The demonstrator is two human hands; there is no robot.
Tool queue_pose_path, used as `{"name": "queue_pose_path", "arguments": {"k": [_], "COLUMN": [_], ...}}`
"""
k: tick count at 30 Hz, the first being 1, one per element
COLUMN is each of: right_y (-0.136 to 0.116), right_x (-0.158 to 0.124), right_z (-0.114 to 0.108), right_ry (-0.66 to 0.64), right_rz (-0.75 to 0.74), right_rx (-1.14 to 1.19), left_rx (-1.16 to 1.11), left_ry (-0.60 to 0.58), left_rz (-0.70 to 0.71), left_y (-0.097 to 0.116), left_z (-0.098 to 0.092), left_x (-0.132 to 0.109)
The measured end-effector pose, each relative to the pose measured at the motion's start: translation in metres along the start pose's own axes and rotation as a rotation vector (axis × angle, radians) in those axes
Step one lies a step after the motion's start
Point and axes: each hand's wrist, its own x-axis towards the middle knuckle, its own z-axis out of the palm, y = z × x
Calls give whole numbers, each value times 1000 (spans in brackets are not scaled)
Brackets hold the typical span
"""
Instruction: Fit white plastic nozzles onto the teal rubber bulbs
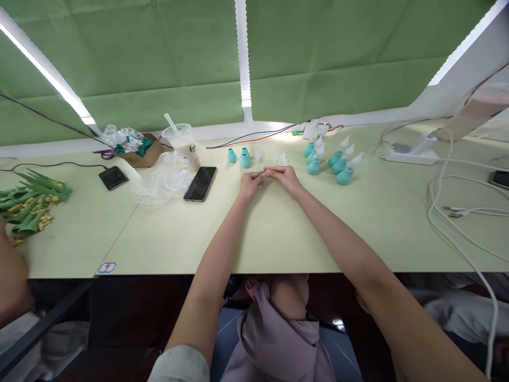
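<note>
My left hand [250, 185] and my right hand [287, 178] meet at the fingertips above the table. The fingers of both are pinched together around what may be a small whitish piece, too small and covered to name. Just beyond them stand a few open-necked teal bulbs [245, 160] and small translucent white pieces [283, 157]. To the right of my right hand is a group of several teal bulbs with white nozzles [344, 175], their translucent tips pointing up and sideways.
Left of my hands lie a black phone [200, 184], a crumpled plastic bag [165, 180] and a lidded drink cup with a straw [183, 144]. A cardboard box [145, 155] stands behind. White cables [435, 199] and a power strip [411, 155] occupy the right. Another person's arm [11, 276] shows at far left.
</note>
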Motion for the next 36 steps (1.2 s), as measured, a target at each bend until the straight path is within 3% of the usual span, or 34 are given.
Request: {"name": "queue_pose_path", "arguments": {"k": [8,26,33,36], "right_y": [2,-4,-3,-1], "right_x": [1,-2,1,2], "right_z": [0,3,1,-1], "right_ry": [-80,-8,-15,-30], "right_rz": [46,-54,-53,0], "right_rx": [143,-50,101,161], "left_rx": [-34,199,57,22], "left_ry": [46,165,73,91], "left_rz": [8,124,156,131], "left_y": [4,7,8,8], "left_z": [2,5,6,7], "left_x": [0,-4,-3,-2]}}
